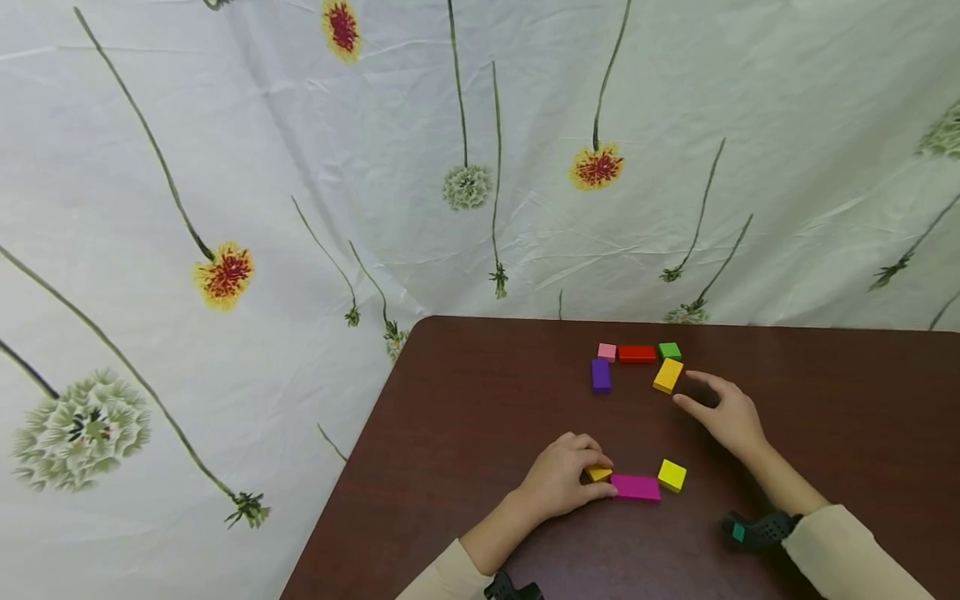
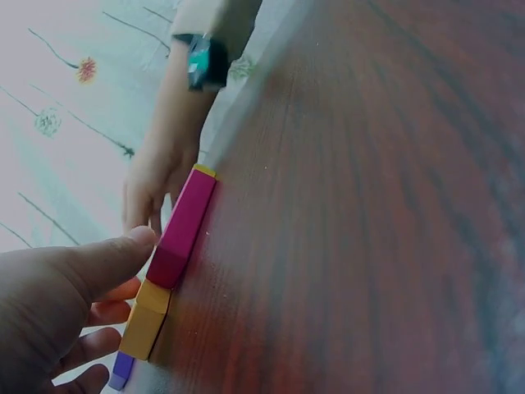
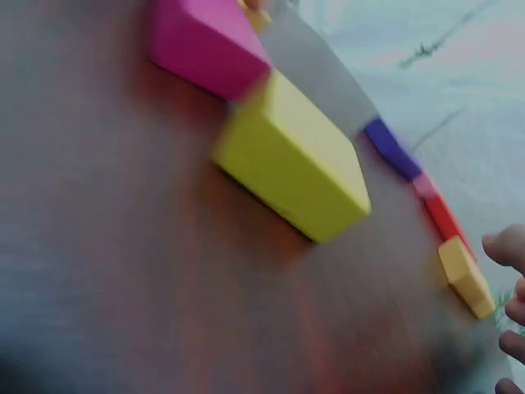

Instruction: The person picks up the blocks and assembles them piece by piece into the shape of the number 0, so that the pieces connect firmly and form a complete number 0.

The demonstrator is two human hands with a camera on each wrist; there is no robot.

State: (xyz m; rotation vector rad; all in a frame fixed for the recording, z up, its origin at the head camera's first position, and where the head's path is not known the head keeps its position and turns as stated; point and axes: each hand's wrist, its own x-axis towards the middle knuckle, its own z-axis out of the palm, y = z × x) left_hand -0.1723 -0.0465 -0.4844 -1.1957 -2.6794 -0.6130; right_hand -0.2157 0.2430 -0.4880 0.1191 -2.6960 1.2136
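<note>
My left hand curves around an orange block, with fingers on its far side. Its thumb reaches the adjoining end of a magenta block; in the left wrist view the orange block meets that magenta block end to end. A yellow block stands at the magenta block's right end, turned at an angle. Farther back, my right hand has thumb and fingers spread beside a yellow-orange block, which lies tilted. In the right wrist view a small gap separates the fingertips from that block.
Along the back of the brown table lie a pink block, a red block and a green block. A purple block sits in front of the pink one. Behind the table hangs a flowered cloth.
</note>
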